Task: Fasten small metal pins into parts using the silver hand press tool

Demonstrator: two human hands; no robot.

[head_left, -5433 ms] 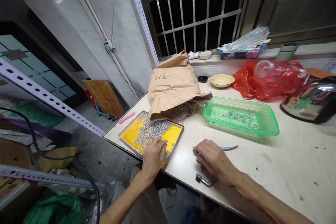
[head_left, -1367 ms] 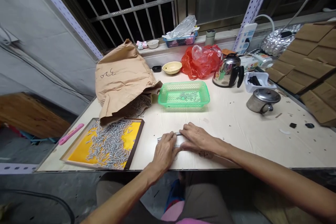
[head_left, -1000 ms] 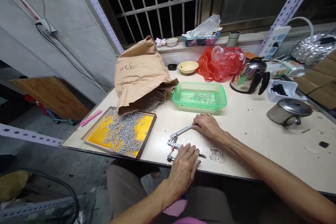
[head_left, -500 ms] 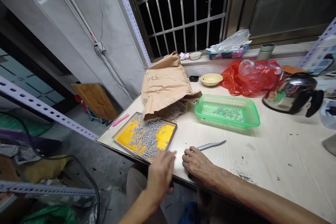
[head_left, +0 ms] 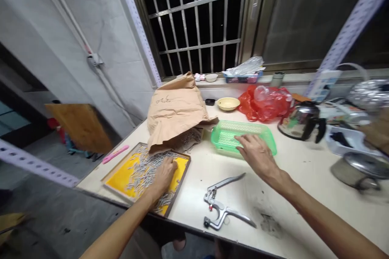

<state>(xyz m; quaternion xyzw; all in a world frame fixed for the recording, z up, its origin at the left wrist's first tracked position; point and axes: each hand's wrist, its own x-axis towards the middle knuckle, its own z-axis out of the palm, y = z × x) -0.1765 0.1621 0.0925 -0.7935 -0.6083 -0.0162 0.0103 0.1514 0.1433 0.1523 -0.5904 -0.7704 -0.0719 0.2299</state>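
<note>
Tray point(head_left: 120, 177) on pale table point(head_left: 194, 190) below barred window point(head_left: 194, 4)

Yellow tray floor point(head_left: 117, 178), green basket point(head_left: 223, 146)

Your left hand point(head_left: 165, 174) is bare, as is your right hand point(head_left: 258, 156); the fingers point(head_left: 246, 141) of the latter are slender and uncovered to the tips. Your left forearm point(head_left: 121, 226) and right forearm point(head_left: 319, 218) are likewise bare, slim, and uncovered from the wrist to where each leaves view. Below, your trousers point(head_left: 139, 245) show as plain, dull grey-brown cloth, partly shadowed, weave indistinct. The rounded tip of a foot point(head_left: 180, 244) is visible; too dim and small to establish any footwear.
</note>
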